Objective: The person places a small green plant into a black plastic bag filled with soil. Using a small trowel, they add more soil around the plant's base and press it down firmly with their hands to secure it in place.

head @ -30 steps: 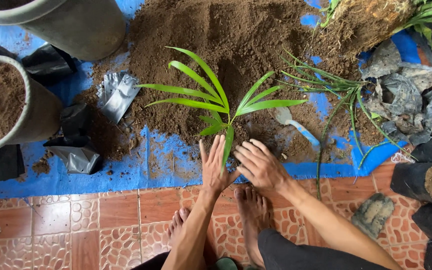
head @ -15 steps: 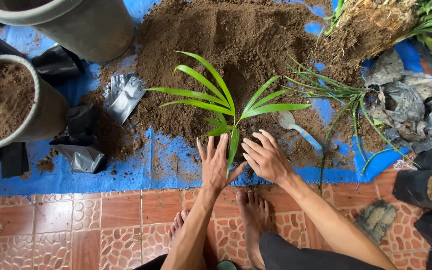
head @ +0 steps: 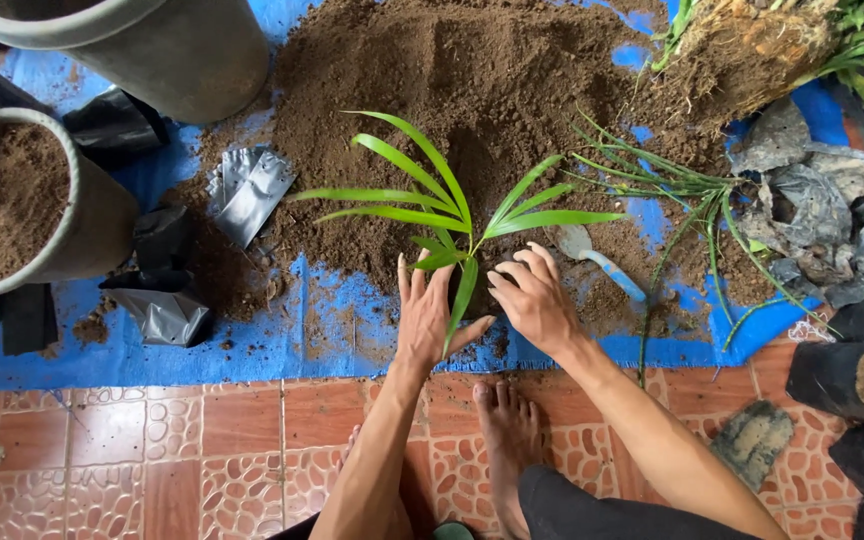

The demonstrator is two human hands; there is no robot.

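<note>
A small palm seedling (head: 452,210) with long green leaves stands upright at the near edge of a big soil heap (head: 472,90). My left hand (head: 427,315) presses flat, fingers spread, against the left side of its base. My right hand (head: 535,298) cups the right side of the base, fingers curled over the soil or bag there. What holds the roots is hidden under both hands. A small trowel (head: 602,265) with a blue handle lies just right of my right hand.
A blue tarp (head: 252,340) covers the floor under the soil. Grey pots (head: 82,230) (head: 192,60) stand at left, with black and silver grow bags (head: 167,310) beside them. Loose grassy plants (head: 692,190), a root clump (head: 742,50) and filled black bags (head: 852,375) lie right. My bare foot (head: 507,440) rests on tiles.
Both hands have stayed at the seedling's base, shifting slightly; the left hand's fingers have straightened upward. The view has drifted a little, and the seedling stands much as before.
</note>
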